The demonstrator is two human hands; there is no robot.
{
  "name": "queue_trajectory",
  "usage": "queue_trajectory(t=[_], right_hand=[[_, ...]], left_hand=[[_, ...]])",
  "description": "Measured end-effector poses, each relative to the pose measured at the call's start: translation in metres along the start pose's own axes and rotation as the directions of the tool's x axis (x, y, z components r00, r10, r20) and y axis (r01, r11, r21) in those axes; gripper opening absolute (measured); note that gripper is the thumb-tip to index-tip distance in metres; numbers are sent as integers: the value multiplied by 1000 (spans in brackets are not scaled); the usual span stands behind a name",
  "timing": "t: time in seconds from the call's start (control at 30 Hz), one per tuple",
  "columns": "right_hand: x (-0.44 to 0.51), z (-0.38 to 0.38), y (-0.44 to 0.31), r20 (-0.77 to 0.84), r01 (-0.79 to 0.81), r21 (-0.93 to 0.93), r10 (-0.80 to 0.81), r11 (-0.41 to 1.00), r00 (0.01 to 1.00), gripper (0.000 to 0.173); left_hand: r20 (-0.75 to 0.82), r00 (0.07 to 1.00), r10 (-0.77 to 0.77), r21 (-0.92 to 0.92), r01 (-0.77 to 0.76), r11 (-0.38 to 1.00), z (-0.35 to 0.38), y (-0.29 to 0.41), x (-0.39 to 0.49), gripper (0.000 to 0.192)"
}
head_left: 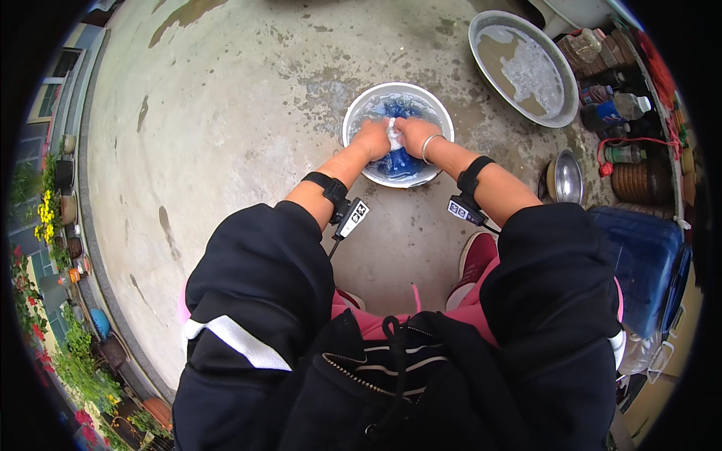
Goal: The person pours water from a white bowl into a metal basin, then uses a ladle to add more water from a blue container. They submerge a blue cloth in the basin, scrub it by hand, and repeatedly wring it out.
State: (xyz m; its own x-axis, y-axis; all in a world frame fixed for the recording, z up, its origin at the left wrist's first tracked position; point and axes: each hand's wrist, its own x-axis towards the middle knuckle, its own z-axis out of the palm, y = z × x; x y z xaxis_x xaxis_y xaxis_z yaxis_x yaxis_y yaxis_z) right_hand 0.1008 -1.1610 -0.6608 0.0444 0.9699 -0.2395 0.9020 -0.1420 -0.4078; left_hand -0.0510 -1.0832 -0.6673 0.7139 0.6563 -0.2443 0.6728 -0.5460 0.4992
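A round, pale-rimmed basin [349, 115] stands on the concrete ground before me, holding sudsy water. Blue fabric [401, 163] lies wet in it. Over the basin, my left hand [373, 138] and my right hand [416, 135] are closed close together on a bunched white, foamy cloth [394, 135]. Whether this white part belongs to the blue fabric I cannot tell. My fingertips are partly hidden by the cloth and the knuckles. A silver bangle [428, 147] circles my right wrist.
A larger metal basin [510, 107] of murky, foamy water stands at the far right. Nearer are a steel bowl [568, 177], plastic bottles [615, 110] and a blue plastic container [637, 265]. Potted plants [67, 208] line the left edge. My shoes [479, 256] are behind the basin.
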Motion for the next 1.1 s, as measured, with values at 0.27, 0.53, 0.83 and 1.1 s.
queue_trajectory(t=[0.27, 0.53, 0.83, 1.1], right_hand=[[20, -46, -71, -33, 2, 968, 121, 249, 992, 29], [10, -77, -81, -478, 122, 467, 134, 876, 868, 39], [7, -63, -85, -603, 308, 531, 97, 789, 791, 35], [38, -101, 25, -151, -137, 847, 480, 514, 864, 38]], left_hand=[[424, 827, -370, -892, 451, -15, -42, 4, 11, 39], [406, 911, -72, -876, 366, -314, -74, 44, 10, 31], [305, 938, -163, -907, 234, -349, -86, 53, 10, 22], [67, 975, -213, -997, 72, 18, -119, 39, 13, 40]])
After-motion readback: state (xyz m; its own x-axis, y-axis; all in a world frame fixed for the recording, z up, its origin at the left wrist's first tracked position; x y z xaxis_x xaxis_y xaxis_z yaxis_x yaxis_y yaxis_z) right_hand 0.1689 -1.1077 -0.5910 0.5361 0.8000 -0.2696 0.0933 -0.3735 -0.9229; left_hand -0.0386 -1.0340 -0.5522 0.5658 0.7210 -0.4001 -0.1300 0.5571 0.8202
